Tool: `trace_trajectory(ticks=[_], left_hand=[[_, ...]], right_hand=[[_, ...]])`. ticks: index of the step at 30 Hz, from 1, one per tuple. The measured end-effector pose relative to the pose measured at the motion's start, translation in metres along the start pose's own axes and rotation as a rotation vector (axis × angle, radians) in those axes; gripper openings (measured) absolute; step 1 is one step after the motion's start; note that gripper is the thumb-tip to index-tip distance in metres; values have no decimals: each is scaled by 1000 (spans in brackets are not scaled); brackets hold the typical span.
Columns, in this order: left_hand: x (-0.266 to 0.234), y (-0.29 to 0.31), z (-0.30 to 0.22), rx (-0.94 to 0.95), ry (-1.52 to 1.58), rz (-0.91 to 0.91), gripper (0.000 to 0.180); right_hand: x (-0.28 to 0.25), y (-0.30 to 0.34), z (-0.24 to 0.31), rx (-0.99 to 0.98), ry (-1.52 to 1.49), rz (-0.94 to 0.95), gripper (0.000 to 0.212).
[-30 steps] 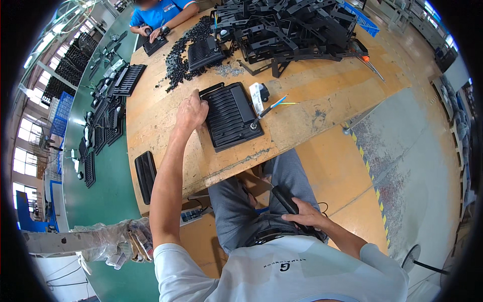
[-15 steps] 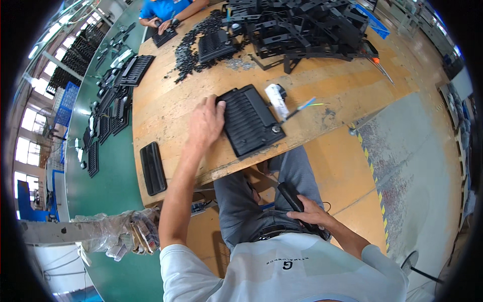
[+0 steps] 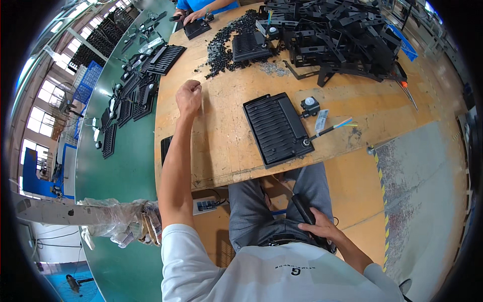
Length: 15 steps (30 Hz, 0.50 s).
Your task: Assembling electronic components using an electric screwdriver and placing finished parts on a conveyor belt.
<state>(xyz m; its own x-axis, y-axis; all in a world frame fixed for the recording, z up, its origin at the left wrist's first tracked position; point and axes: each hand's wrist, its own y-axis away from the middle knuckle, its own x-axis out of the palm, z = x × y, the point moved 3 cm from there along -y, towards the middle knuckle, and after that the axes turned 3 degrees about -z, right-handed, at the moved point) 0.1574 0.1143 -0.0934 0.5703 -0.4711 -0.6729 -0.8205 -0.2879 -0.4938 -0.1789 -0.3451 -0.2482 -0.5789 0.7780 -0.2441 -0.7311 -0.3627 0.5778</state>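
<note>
The black finned floodlight housing (image 3: 274,131) lies fin side up on the wooden table (image 3: 221,146) in front of you, near the edge and touched by neither hand. Beside its right edge sit a round-lensed sensor (image 3: 310,104) and a short cable (image 3: 327,130) ending in bared coloured leads.

Your left hand (image 3: 189,98) is over the table, left of the housing and well apart from it. Its fingers bend down out of sight, so you cannot tell how far they close or whether they pinch anything. Your right hand (image 3: 322,227) is wrapped around a black-handled driver (image 3: 303,207) at your lap, below the table edge.

The step in hand appears to be fastening work on this housing, with the driver not yet brought to it. The next move probably calls for a small part from the loose black fittings (image 3: 221,48) or the silvery hardware (image 3: 274,68) beyond, or a bracket from the heaped black brackets (image 3: 347,45), and a steadying left hand.

Of writing, the white label (image 3: 321,121) by the cable bears print too small to read. Your pale shirt (image 3: 261,272) carries one large dark letter with finer lettering on the chest. No marking is discernible on the housing.
</note>
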Motion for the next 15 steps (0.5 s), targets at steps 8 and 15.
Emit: trace_trajectory(ticks=[8, 15], left_hand=[[25, -22, 15, 42, -27, -10, 23], [29, -42, 10, 120, -173, 119, 24]], right_hand=[[-7, 1, 10, 40, -20, -72, 76], [-10, -5, 19, 49, 9, -66, 75]])
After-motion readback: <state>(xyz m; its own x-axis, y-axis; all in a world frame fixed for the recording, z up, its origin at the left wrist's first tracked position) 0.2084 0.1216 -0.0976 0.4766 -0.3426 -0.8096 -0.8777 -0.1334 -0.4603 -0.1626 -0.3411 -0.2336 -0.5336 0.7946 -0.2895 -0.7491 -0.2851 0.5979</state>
